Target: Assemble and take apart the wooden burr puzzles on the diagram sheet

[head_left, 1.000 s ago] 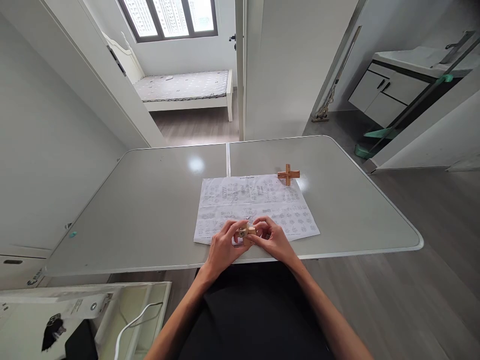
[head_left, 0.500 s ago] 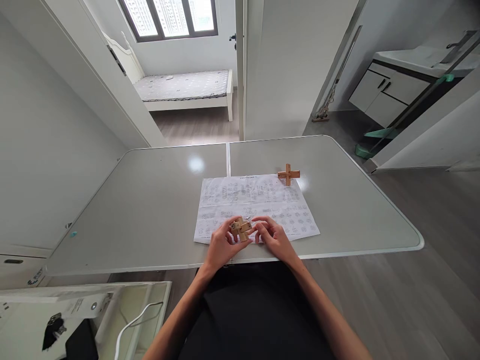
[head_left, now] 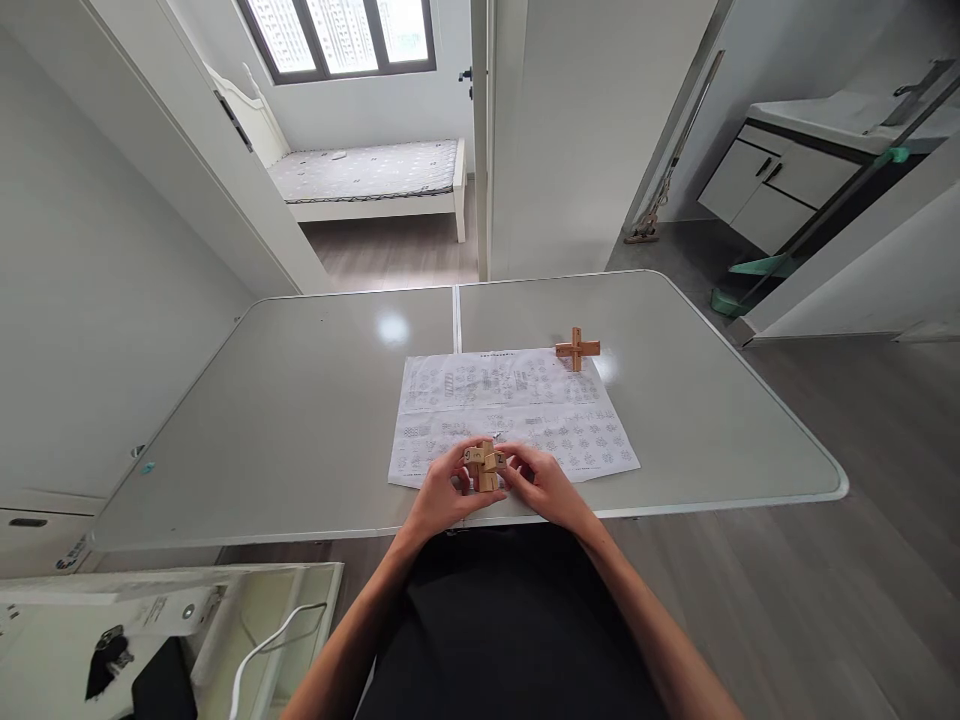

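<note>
1. left hand (head_left: 442, 497): fingers clamped on the left side of the wooden puzzle, over the near edge of the bench (head_left: 300, 420).
2. wooden puzzle (head_left: 485, 465): held between both hands, just above the paper sheet (head_left: 525, 400). Light tan crossed bars; dark marks on the end faces, probably numbers, too small to read. Likely light, stiff, smooth. The bars may slide apart, so grip opposite bar ends.
3. right hand (head_left: 549, 487): fingertips gripping the puzzle's right side.
4. wooden cross (head_left: 577, 349): lies at the sheet's far right corner, well apart from both hands.

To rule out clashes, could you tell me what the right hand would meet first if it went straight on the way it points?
The puzzle: the right hand points left and away, fingertips seemingly touching it, with the left hand just beyond.
</note>
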Action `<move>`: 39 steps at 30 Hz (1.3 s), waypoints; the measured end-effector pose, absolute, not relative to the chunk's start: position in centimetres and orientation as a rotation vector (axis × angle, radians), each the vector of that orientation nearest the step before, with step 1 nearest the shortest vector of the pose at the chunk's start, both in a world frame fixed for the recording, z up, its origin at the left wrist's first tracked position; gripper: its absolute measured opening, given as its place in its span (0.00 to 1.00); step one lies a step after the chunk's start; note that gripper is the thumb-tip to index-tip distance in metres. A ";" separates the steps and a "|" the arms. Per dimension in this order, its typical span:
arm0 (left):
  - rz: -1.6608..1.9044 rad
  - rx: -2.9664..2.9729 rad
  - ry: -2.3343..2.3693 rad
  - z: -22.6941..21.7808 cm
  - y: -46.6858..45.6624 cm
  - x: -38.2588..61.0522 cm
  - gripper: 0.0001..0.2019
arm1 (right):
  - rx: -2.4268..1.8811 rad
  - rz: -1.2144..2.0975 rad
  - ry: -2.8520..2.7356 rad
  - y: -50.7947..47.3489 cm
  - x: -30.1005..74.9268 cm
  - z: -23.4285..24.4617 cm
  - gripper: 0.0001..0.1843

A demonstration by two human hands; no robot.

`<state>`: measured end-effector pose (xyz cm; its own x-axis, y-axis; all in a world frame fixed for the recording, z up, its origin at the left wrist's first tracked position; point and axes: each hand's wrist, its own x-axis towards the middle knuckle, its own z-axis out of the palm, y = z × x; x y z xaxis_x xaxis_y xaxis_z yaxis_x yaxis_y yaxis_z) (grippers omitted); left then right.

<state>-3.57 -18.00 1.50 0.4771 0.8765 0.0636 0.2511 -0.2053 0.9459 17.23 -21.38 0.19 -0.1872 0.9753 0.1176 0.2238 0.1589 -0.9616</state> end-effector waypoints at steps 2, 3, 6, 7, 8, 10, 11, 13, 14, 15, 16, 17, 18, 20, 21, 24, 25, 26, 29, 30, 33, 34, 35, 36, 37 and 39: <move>0.776 1.716 0.971 1.6 -18.0 -3.6 0.35 | -1.189 1.102 -1.594 -21.4 17.2 0.2 0.20; 0.774 1.717 0.972 1.6 -18.0 -3.6 0.35 | -1.188 1.102 -1.602 -21.4 17.2 0.2 0.20; 0.761 1.715 0.969 1.8 -18.0 -3.6 0.34 | -1.181 1.102 -1.626 -21.5 17.2 0.3 0.18; 0.757 1.714 0.966 1.9 -18.0 -3.6 0.34 | -1.177 1.103 -1.634 -21.5 17.2 0.4 0.18; 0.754 1.713 0.963 2.0 -18.0 -3.6 0.33 | -1.174 1.105 -1.640 -21.6 17.2 0.4 0.17; 0.762 1.716 0.954 2.1 -18.1 -3.6 0.33 | -1.167 1.110 -1.649 -21.6 17.3 0.6 0.18; 0.769 1.718 0.948 2.1 -18.1 -3.6 0.32 | -1.164 1.112 -1.653 -21.6 17.3 0.6 0.18; 0.778 1.720 0.940 2.2 -18.1 -3.5 0.32 | -1.158 1.114 -1.659 -21.6 17.3 0.8 0.18; 0.781 1.720 0.940 2.2 -18.1 -3.5 0.32 | -1.156 1.115 -1.662 -21.6 17.3 0.9 0.19; 0.786 1.726 0.941 2.2 -18.1 -3.5 0.32 | -1.153 1.116 -1.664 -21.6 17.3 1.0 0.20; 0.792 1.741 0.943 2.3 -18.1 -3.5 0.32 | -1.151 1.119 -1.664 -21.6 17.3 1.0 0.21; 0.802 1.765 0.944 2.3 -18.0 -3.5 0.32 | -1.149 1.123 -1.663 -21.6 17.3 1.1 0.23; 0.813 1.792 0.942 2.3 -18.0 -3.5 0.32 | -1.147 1.129 -1.660 -21.5 17.4 1.1 0.25; 0.826 1.840 0.929 2.3 -18.0 -3.5 0.32 | -1.143 1.144 -1.651 -21.5 17.4 1.2 0.28; 0.825 1.854 0.924 2.3 -18.0 -3.5 0.32 | -1.142 1.153 -1.646 -21.5 17.4 1.2 0.29; 0.809 1.860 0.913 2.2 -18.0 -3.5 0.31 | -1.139 1.178 -1.630 -21.4 17.5 1.3 0.31; 0.804 1.856 0.914 2.1 -18.0 -3.5 0.31 | -1.139 1.185 -1.623 -21.4 17.5 1.3 0.32; 0.799 1.849 0.915 2.0 -18.0 -3.5 0.31 | -1.139 1.191 -1.616 -21.4 17.5 1.3 0.32; 0.784 1.831 0.919 2.0 -18.0 -3.6 0.32 | -1.135 1.209 -1.600 -21.5 17.5 1.3 0.32; 0.782 1.827 0.916 2.0 -18.0 -3.6 0.32 | -1.132 1.215 -1.596 -21.5 17.5 1.3 0.32; 0.789 1.814 0.913 2.2 -18.0 -3.5 0.31 | -1.129 1.231 -1.583 -21.5 17.5 1.2 0.30; 0.790 1.811 0.916 2.3 -18.0 -3.5 0.31 | -1.129 1.236 -1.577 -21.5 17.5 1.1 0.29; 0.790 1.809 0.922 2.4 -18.0 -3.5 0.31 | -1.130 1.239 -1.571 -21.5 17.5 1.1 0.29; 0.789 1.805 0.927 2.4 -18.1 -3.5 0.31 | -1.131 1.243 -1.564 -21.5 17.5 1.0 0.28; 0.786 1.800 0.930 2.5 -18.1 -3.5 0.31 | -1.132 1.246 -1.556 -21.5 17.5 1.0 0.28; 0.780 1.790 0.931 2.5 -18.1 -3.5 0.31 | -1.134 1.258 -1.536 -21.5 17.5 0.9 0.28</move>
<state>-3.48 -18.08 2.46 0.5087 0.8541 0.1081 0.2552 -0.2695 0.9286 17.50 -21.46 0.86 -0.2486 0.9670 0.0550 0.1370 0.0913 -0.9864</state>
